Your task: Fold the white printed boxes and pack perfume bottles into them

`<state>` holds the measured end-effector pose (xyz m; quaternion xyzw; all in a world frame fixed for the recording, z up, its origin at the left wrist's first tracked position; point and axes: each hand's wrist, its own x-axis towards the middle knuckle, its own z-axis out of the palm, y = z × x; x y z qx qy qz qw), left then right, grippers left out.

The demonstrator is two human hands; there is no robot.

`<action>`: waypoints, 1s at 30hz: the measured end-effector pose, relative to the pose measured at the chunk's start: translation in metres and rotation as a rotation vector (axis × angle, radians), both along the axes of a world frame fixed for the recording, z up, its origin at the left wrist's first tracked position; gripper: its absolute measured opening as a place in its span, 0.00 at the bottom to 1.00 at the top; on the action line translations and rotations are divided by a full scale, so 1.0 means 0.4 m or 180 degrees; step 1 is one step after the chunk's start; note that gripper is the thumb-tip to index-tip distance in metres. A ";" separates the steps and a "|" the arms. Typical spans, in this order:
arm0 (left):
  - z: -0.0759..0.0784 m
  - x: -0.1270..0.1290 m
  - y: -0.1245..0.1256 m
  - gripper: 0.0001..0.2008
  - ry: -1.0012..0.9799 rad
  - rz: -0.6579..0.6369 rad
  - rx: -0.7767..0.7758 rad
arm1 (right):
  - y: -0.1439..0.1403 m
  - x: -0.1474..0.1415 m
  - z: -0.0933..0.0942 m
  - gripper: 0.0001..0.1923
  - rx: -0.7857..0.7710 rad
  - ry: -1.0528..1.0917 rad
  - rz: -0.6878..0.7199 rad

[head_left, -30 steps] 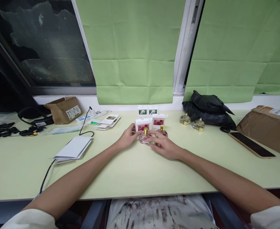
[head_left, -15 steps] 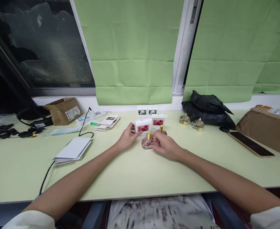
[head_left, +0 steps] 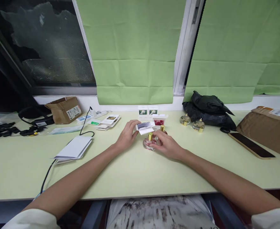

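Observation:
My left hand point(head_left: 128, 135) grips a small white perfume box point(head_left: 145, 127) by its left side. The box is tilted so that its open top and raised flaps face me. My right hand point(head_left: 165, 144) has its fingers closed on a round pink perfume bottle point(head_left: 148, 143) with a gold cap, which rests on the table just below the box. A second gold-capped bottle point(head_left: 162, 128) stands behind my right fingers, mostly hidden. Behind it is another white box point(head_left: 159, 121) with a red flower picture and its top flap raised.
Two white boxes point(head_left: 148, 112) stand against the wall. To the right are two round bottles point(head_left: 198, 126), a black plastic bag point(head_left: 209, 111), a phone point(head_left: 251, 145) and a brown parcel point(head_left: 269, 127). Folded cartons point(head_left: 73, 149), a cable and a cardboard box point(head_left: 65, 110) lie left.
My left hand has tipped the box from upright, so its open top now faces me. The right hand stays at the bottle with almost no movement.

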<state>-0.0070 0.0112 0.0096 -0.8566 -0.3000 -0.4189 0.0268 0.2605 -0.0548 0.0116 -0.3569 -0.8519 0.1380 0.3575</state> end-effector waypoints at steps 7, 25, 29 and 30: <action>-0.009 0.000 0.007 0.26 -0.0164 -0.0047 -0.0109 | -0.002 -0.006 -0.003 0.10 -0.0134 -0.0029 -0.0110; 0.008 0.006 -0.025 0.18 0.0663 -0.0201 0.0264 | 0.008 0.026 0.044 0.17 0.0181 0.2338 -0.0363; 0.009 0.012 -0.038 0.21 0.0757 -0.0311 0.0270 | 0.012 0.024 0.038 0.16 0.0045 0.2107 -0.0224; 0.008 0.013 -0.040 0.22 0.0784 -0.0330 0.0260 | 0.011 0.023 0.037 0.16 -0.0005 0.2036 -0.0197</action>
